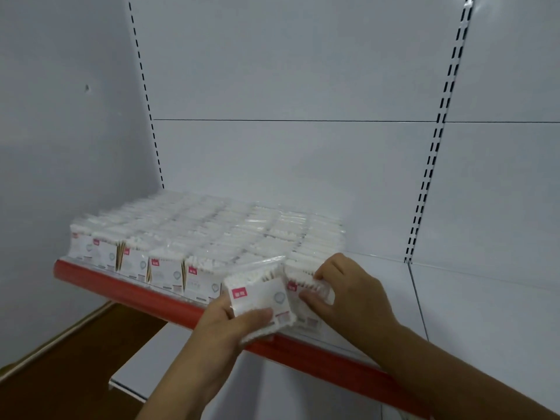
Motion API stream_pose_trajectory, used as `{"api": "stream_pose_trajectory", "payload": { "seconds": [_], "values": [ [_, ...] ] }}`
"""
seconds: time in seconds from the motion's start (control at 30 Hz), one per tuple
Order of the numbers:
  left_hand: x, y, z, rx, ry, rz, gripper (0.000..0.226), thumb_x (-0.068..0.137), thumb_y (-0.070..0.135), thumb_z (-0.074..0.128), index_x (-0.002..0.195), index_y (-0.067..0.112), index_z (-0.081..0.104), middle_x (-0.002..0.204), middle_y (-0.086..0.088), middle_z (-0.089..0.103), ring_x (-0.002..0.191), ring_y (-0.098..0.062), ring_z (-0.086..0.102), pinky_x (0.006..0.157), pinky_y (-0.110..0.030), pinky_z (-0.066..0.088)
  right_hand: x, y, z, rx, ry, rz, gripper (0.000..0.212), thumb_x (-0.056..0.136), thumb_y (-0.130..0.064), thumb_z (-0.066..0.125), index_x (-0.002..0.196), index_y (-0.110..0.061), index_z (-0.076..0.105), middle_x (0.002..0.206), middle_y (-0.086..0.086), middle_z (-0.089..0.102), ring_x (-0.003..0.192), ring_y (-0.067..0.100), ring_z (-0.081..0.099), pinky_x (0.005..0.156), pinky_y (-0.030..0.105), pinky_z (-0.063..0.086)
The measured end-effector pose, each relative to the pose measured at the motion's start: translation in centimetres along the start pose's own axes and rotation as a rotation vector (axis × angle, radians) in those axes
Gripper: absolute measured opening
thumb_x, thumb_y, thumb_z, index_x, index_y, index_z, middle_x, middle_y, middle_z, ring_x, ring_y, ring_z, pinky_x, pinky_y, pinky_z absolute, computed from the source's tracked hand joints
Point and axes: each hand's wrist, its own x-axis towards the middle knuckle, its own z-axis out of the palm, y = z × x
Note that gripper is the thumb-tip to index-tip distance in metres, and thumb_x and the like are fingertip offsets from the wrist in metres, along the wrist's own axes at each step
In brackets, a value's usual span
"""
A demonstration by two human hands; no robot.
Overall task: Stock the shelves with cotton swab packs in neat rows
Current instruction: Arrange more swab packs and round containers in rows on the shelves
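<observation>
our left hand (227, 328) curls round a loose cotton swab pack (260, 301) held over the red front rail (130, 294), while our right hand (351, 286) pinches the front pack (306, 287) of the rightmost row (321, 237). we judge the slick film could slip from our left grip and drop past the rail. a hard push could also tip that unsupported row sideways onto the bare shelf (397, 277).

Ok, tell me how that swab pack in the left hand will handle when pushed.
The clear plastic pack of white cotton swabs probably weighs little: the left hand holds it up alone. Its glossy film looks slippery; stood on its narrow edge, it may tip.
</observation>
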Motion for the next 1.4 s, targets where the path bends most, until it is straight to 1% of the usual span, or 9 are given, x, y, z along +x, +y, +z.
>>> {"api": "stream_pose_trajectory", "payload": {
  "seconds": [0.2,0.37,0.47,0.53,0.6,0.73,0.87,1.1,1.4],
  "values": [
    [0.2,-0.3,0.3,0.201,-0.027,-0.017,0.027,0.067,-0.007,0.077,0.09,0.007,0.072,0.091,-0.012,0.075,0.083,-0.026,0.073,0.065,-0.025,0.058,0.9,-0.9,-3.9,0.435,0.024,0.263,0.035,0.082,-0.063,0.053,0.104,-0.038,0.06,0.102,-0.018,0.054,0.09,0.004,0.055,0.069,0.014,0.041],
    [-0.2,0.4,2.2,0.449,-0.194,0.116,0.024,0.079,0.01,0.077,0.099,0.023,0.072,0.094,-0.001,0.075,0.088,-0.02,0.071,0.074,-0.029,0.058,1.4,-3.0,-5.7,0.51,-0.253,0.173,0.034,0.062,-0.048,0.08,0.088,-0.047,0.059,0.093,-0.029,0.061,0.078,-0.006,0.059,0.065,0.007,0.042],
    [0.6,0.9,0.7,0.708,0.173,0.414,0.039,0.074,0.02,0.079,0.1,0.043,0.062,0.099,0.022,0.068,0.095,0.001,0.063,0.08,-0.018,0.053,1.6,-1.9,-5.6,0.489,-0.141,0.361,0.029,0.07,-0.032,0.082,0.084,-0.04,0.057,0.081,-0.022,0.064,0.068,-0.002,0.059,0.059,0.008,0.042],
    [1.6,1.9,-0.7,0.983,0.205,0.626,0.043,0.076,0.02,0.077,0.11,0.039,0.059,0.114,0.028,0.055,0.112,0.007,0.049,0.099,-0.019,0.042,1.3,-1.9,-4.7,0.36,-0.169,0.34,0.03,0.076,-0.033,0.077,0.093,-0.04,0.053,0.092,-0.02,0.061,0.08,0.001,0.057,0.071,0.017,0.044],
    [3.0,2.6,-1.6,1.257,-0.026,0.613,0.058,0.08,0.019,0.073,0.133,0.029,0.051,0.137,0.017,0.043,0.137,0.001,0.024,0.119,-0.037,0.017,0.7,-2.6,-3.4,0.166,-0.162,0.181,0.029,0.08,-0.032,0.074,0.104,-0.027,0.058,0.102,-0.008,0.059,0.09,0.011,0.054,0.076,0.026,0.044],
    [6.4,3.2,-2.6,1.841,-0.298,0.39,0.091,0.088,0.04,0.061,0.153,0.031,-0.002,0.161,0.01,-0.008,0.146,-0.013,-0.021,0.112,-0.051,-0.019,-0.5,-3.2,-2.0,-0.012,-0.247,0.046,0.052,0.072,-0.046,0.076,0.11,-0.014,0.06,0.115,0.003,0.058,0.104,0.022,0.054,0.085,0.036,0.048],
    [8.3,3.8,-3.4,1.909,-0.477,0.173,0.094,0.089,0.056,0.053,0.151,0.029,-0.013,0.161,0.006,-0.014,0.146,-0.013,-0.018,0.116,-0.049,-0.011,-0.8,-3.4,-1.2,-0.069,-0.269,0.017,0.066,0.067,-0.048,0.08,0.12,-0.016,0.056,0.139,0.006,0.05,0.129,0.027,0.046,0.102,0.044,0.04],
    [9.2,3.9,-4.1,1.964,-0.599,0.177,0.1,0.091,0.049,0.056,0.148,0.028,-0.023,0.159,0.006,-0.021,0.146,-0.013,-0.018,0.117,-0.046,-0.005,0.6,-2.7,-0.4,-0.131,-0.363,-0.04,0.076,0.077,-0.051,0.072,0.14,-0.017,0.046,0.148,0.005,0.042,0.14,0.026,0.033,0.114,0.048,0.023],
    [9.1,4.5,-3.7,1.975,-0.618,0.131,0.102,0.089,0.052,0.056,0.148,0.028,-0.024,0.157,0.008,-0.025,0.145,-0.012,-0.022,0.118,-0.048,-0.005,0.1,-2.7,-0.1,-0.106,-0.49,-0.031,0.086,0.088,-0.072,0.028,0.141,-0.032,-0.026,0.153,-0.009,-0.029,0.139,0.006,-0.031,0.117,0.038,-0.015]
  ]
}}
